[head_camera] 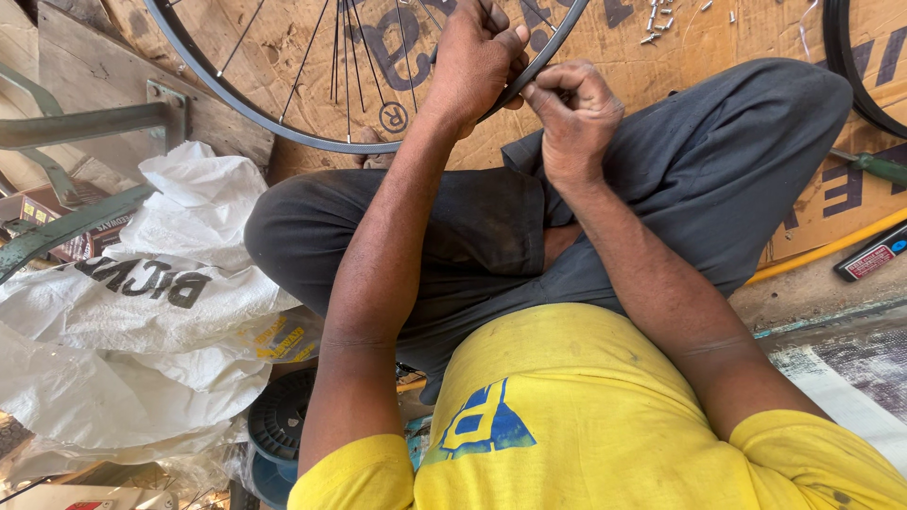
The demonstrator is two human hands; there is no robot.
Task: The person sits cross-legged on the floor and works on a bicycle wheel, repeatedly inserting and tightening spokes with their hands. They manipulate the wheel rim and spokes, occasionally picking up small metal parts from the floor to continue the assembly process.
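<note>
A bicycle wheel rim (248, 102) with thin spokes lies over flattened cardboard (283, 42) in front of my crossed legs. My left hand (475, 59) grips the rim's near edge, fingers curled over it among the spokes. My right hand (573, 111) is pinched shut just outside the rim, touching it beside the left hand; what it pinches is too small to see. Small metal spoke nipples (658, 21) are scattered on the cardboard beyond.
A white woven sack (156, 302) is heaped at my left, by a green metal frame (76, 222). Part of a second black rim (850, 80) shows at top right. A yellow hose (831, 247) and a screwdriver (874, 166) lie at right.
</note>
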